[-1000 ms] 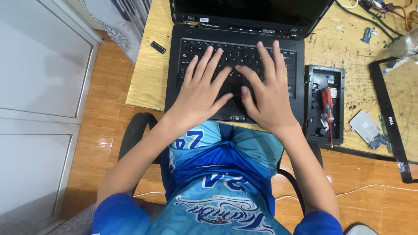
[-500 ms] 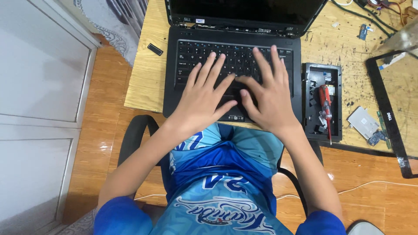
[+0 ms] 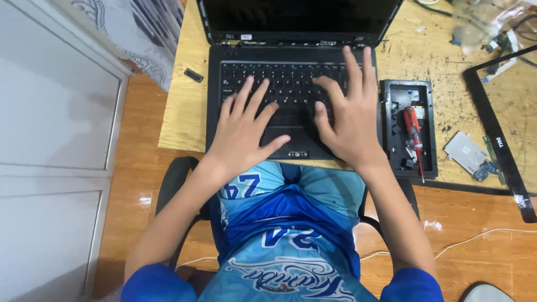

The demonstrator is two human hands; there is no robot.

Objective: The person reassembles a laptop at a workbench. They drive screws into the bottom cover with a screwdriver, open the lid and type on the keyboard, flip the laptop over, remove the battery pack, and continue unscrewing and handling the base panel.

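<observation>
Fingers of the left hand (image 3: pixel 241 130) and right hand (image 3: pixel 348 114) lie spread apart, flat on the black laptop (image 3: pixel 291 84) — keyboard beneath the fingertips, red screwdriver (image 3: pixel 414 131) just beyond the right hand's outer fingers.

Your left hand (image 3: pixel 246 131) lies flat, palm down, near the middle of the frame, fingers spread and pointing toward the top, thumb angled out to the right. Your right hand (image 3: pixel 348 114) lies flat just right of it, reaching slightly higher, fingers close together. Both bare forearms run down to the lower corners, elbows splayed outward.
</observation>
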